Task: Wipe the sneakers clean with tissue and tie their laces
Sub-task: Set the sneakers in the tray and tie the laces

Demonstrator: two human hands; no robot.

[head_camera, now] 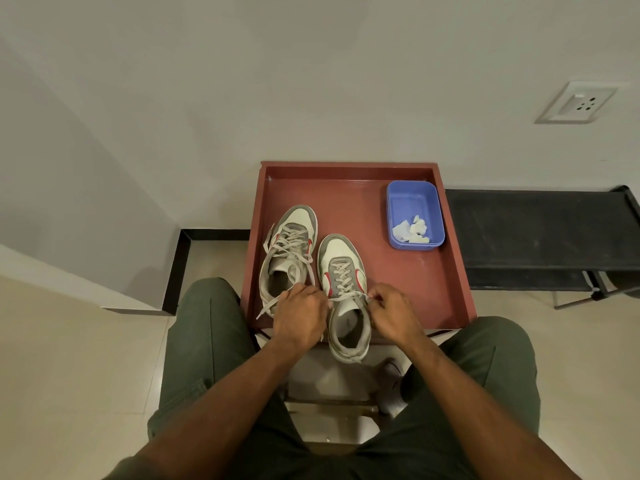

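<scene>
both hands on the right sneaker [344, 289], which sits at the near edge of the red tray [349, 199] with its heel overhanging the rim. left hand [300, 315] has fingers curled at the shoe's left side, pinching a lace end by the top eyelets. right hand [391, 315] has fingers curled, pinching the other lace end [349, 298] at the right side; lace runs taut across the tongue between them. left sneaker [289, 254] is just beside, further in, its laces loose, one end trailing over the tray's near-left. crumpled tissue [414, 230] lies in the blue tub [414, 195] at the tray's far right.
</scene>
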